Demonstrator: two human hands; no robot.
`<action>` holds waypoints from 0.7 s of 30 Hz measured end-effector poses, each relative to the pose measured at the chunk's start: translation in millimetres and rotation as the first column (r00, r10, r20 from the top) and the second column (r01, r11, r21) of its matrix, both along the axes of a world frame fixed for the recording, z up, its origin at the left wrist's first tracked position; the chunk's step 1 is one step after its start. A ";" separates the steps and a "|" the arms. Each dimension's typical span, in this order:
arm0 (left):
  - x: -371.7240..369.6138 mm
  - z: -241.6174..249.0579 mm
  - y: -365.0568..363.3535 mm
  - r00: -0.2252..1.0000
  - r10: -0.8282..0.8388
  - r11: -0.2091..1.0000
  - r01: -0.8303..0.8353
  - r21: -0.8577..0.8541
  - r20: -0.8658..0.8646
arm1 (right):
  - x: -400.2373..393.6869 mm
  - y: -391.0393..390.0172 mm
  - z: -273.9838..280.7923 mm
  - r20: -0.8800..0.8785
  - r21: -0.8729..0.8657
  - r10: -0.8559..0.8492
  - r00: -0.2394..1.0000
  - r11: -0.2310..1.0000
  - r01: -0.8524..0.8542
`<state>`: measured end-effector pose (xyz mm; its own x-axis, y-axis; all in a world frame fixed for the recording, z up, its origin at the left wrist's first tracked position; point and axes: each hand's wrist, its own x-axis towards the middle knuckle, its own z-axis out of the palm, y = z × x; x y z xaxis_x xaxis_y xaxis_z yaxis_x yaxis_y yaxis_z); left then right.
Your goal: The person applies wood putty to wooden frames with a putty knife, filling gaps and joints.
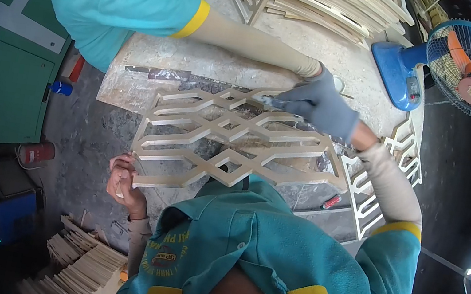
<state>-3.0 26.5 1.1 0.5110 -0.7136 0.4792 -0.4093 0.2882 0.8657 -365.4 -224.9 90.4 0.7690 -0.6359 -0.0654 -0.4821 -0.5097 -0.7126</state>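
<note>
A wooden lattice (164, 182) is set partly over a table (132, 91). Its near left corner is met by the bare left hand (127, 185); over its far edge the gloved right hand (331, 112) is held. Beyond it, a co-worker's arm (252, 45) is stretched and wood strips (334, 4) are stacked.

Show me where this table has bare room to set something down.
Bare tabletop shows between the co-worker's beige sleeve and the stacked wood, and between that sleeve and the flat tool. It's crowded around the middle lattice and gloved right hand.
</note>
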 end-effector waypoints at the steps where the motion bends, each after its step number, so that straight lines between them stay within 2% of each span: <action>1: 0.5 0.7 1.3 1.000 0.011 1.000 -0.011 -0.004 0.001 | -7.5 7.0 21.9 0.028 0.197 -0.113 0.993 0.975 0.105; 2: 0.3 0.8 2.5 1.000 0.023 1.000 -0.023 -0.009 -0.001 | -16.6 14.1 36.1 0.031 0.388 -0.228 0.973 0.900 0.199; 3: -0.1 1.1 3.7 1.000 0.022 1.000 -0.022 -0.009 -0.002 | -27.4 20.6 42.9 0.030 0.388 -0.229 0.973 0.900 0.200; 5: -0.7 2.0 5.3 0.998 0.028 0.999 -0.030 -0.033 -0.054 | -50.8 31.5 50.5 0.117 0.523 -0.361 0.925 0.814 0.252; 6: -0.5 2.4 6.3 0.998 0.029 0.999 -0.031 -0.033 -0.055 | -60.9 36.6 52.6 0.117 0.523 -0.360 0.926 0.815 0.251; 8: -1.5 4.4 7.7 0.996 0.027 0.998 -0.032 -0.058 -0.085 | -79.1 44.8 55.1 0.121 0.561 -0.463 0.878 0.761 0.325; 13: -15.9 19.7 4.4 0.985 0.108 0.991 -0.118 -0.065 -0.136 | -111.4 47.8 51.0 0.141 0.467 -0.498 0.856 0.796 0.386; 15: -15.6 28.7 4.6 0.986 0.119 0.990 -0.126 -0.057 -0.118 | -118.8 48.3 50.8 0.146 0.469 -0.587 0.797 0.750 0.467; 16: -14.6 33.4 3.1 0.987 0.131 0.990 -0.136 -0.047 -0.097 | -123.4 49.2 51.6 0.147 0.474 -0.583 0.799 0.751 0.460; 18: -14.4 45.9 -4.4 0.987 0.142 0.989 -0.145 -0.040 -0.070 | -134.4 50.4 53.6 0.269 0.469 -0.707 0.654 0.689 0.553; 20: -11.6 62.4 -17.7 0.975 0.193 0.981 -0.189 -0.047 0.107 | -154.8 52.2 53.6 0.293 0.450 -0.713 0.637 0.691 0.566; 21: -12.8 72.3 -27.3 0.974 0.197 0.980 -0.191 -0.064 0.115 | -160.4 56.9 57.1 0.309 0.426 -0.726 0.614 0.683 0.593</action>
<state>-15.8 -0.8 73.4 0.5736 -0.5789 0.5795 -0.5622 0.2362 0.7925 -525.8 -168.1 147.4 0.1292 -0.9876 -0.0892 -0.2280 0.0580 -0.9719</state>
